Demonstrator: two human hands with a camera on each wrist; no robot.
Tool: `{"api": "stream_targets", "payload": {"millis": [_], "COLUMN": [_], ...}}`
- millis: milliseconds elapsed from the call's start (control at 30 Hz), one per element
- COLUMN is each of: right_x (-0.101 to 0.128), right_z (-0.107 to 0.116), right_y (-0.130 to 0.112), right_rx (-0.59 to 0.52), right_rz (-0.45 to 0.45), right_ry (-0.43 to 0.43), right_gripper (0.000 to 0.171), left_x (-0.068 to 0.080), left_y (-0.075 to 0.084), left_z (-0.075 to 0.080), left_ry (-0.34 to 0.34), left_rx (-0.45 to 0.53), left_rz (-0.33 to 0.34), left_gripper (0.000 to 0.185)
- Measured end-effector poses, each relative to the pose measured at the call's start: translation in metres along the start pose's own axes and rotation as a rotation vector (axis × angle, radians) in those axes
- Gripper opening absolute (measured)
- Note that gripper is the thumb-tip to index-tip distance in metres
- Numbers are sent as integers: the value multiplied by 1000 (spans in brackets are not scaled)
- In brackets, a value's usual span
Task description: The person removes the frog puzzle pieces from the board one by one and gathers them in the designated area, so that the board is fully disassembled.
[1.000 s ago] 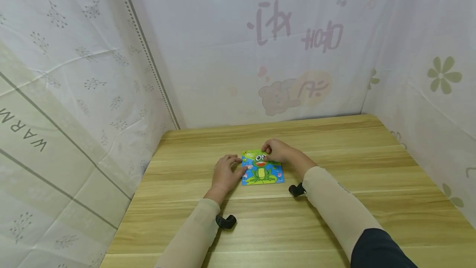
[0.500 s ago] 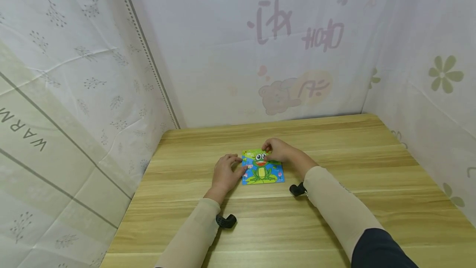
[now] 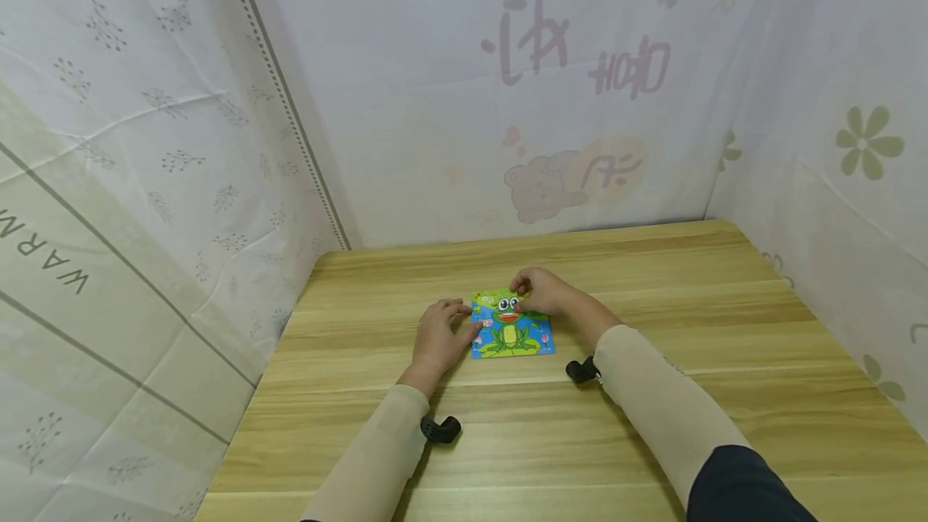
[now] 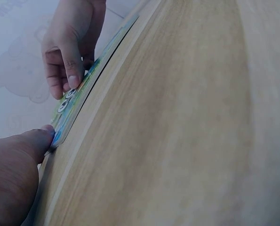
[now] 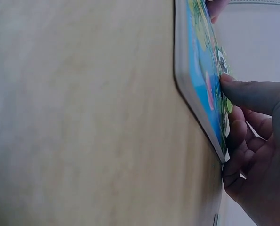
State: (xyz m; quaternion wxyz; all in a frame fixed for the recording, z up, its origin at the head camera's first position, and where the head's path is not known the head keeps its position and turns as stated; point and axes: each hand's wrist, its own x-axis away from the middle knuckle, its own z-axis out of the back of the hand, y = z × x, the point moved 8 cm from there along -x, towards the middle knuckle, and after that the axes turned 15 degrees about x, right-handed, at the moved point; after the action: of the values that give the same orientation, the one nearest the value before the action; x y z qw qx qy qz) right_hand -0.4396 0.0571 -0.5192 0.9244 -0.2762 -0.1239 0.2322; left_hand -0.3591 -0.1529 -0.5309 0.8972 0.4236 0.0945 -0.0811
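Note:
A square frog puzzle (image 3: 513, 333) with a blue and green picture lies flat on the wooden table (image 3: 667, 304). My left hand (image 3: 439, 337) rests at its left edge, fingers relaxed, the thumb tip touching the board's edge (image 4: 60, 134). My right hand (image 3: 542, 292) sits at the puzzle's far right corner by the frog's head. Its thumb (image 5: 252, 94) presses the picture face while its curled fingers (image 5: 236, 155) hug the board's edge. In the left wrist view a bent fingertip (image 4: 73, 77) of the right hand touches the frog's eyes. I cannot tell whether a loose piece lies under it.
Printed cloth walls close the table in at the left (image 3: 145, 184), back (image 3: 507, 103) and right (image 3: 855, 184). Black wrist-camera mounts show under both forearms (image 3: 440, 429) (image 3: 580, 369). Bare wood stretches to the right and front of the puzzle.
My right hand has crept slightly toward the puzzle's far edge. The left hand and the puzzle have stayed put.

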Motion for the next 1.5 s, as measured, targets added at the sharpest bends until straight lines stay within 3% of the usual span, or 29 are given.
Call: {"api": "stream_targets", "payload": {"millis": [233,1133,1500], "right_x": [0,6,4], "right_z": [1,6,5], "right_y": [1,-11,-6], "right_rx": [-25,338,325], "right_rz": [30,128,103], "right_ry": [-1,57,46], "right_gripper": [28,29,30], "left_x": [0,0,1], "left_y": [-1,-1,2], "left_z": [0,0,0], "left_ry": [-1,6,-4], "left_rx": [-1,-9,1], "left_rz": [0,-18,-5], "left_gripper": [38,37,38]}}
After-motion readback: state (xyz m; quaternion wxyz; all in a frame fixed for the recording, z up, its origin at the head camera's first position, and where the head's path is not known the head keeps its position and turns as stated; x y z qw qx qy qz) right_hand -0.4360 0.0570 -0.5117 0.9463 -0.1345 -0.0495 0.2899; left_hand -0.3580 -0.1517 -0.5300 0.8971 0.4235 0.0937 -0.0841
